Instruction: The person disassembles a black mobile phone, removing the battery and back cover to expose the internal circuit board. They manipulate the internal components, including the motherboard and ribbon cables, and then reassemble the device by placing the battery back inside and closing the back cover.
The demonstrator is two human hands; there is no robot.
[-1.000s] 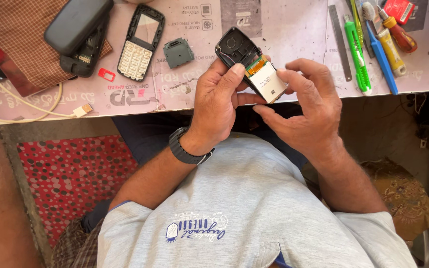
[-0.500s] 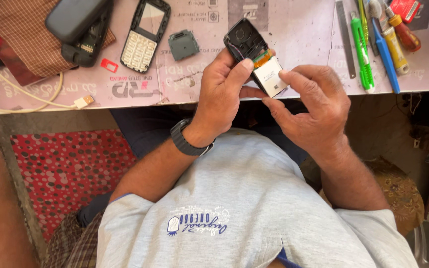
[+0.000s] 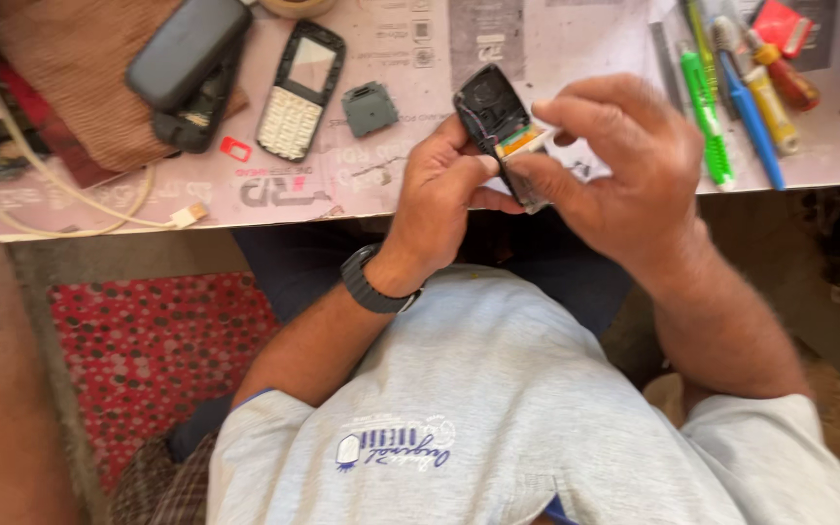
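A black phone body [image 3: 491, 119], opened up with an orange and white part showing inside, is held over the table's front edge. My left hand [image 3: 439, 190] grips its lower left side, a dark watch on that wrist. My right hand [image 3: 614, 165] closes over its right side, fingers covering most of the white part. On the table to the left lie a phone front cover with a white keypad [image 3: 300, 89], a small grey square piece [image 3: 369, 108] and a tiny red card [image 3: 235, 149].
A dark phone back cover [image 3: 187, 53] rests on a brown checked cloth at the left. A white cable [image 3: 80, 226] runs along the table edge. Green, blue and yellow-handled tools [image 3: 731, 97] lie at the right. A red dotted mat [image 3: 148, 360] covers the floor below.
My right hand has moved up over the phone body, now covering the white part that was exposed before. The view has shifted slightly.
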